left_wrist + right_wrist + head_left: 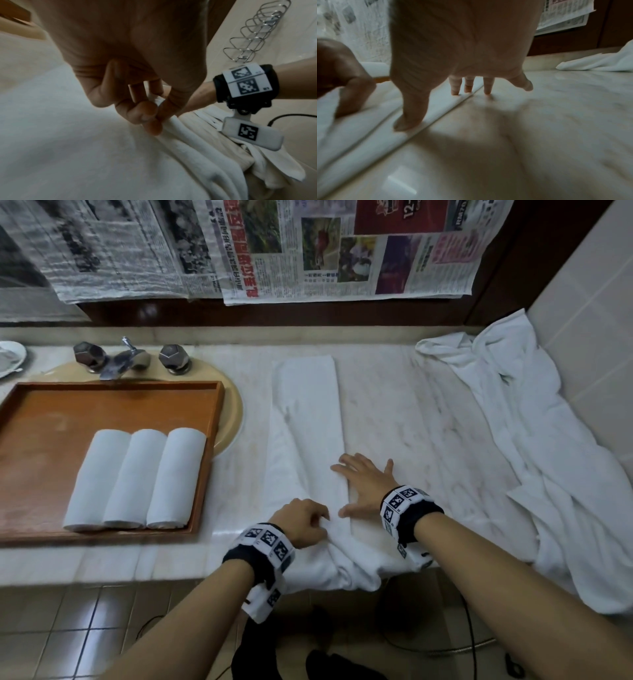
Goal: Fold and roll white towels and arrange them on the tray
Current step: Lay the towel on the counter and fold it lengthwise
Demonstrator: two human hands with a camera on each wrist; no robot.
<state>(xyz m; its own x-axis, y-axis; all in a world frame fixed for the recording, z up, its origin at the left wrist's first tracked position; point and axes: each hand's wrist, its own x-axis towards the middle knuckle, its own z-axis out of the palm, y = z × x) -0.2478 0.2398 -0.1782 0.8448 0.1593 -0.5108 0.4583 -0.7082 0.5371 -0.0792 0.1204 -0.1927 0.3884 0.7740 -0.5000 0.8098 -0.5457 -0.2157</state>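
1. Head view: three rolls lie in tray, far half bare.
2. Left hand pinches towel mid-counter; right hand presses flat.
3. Rolling pending; pile right.

The pale marble counter is carrying it all: a rectangular orange-brown wooden tray is sitting over the beige sink at left, a long folded white towel is lying down the middle, and a crumpled heap of white towels is sprawling along the right side.
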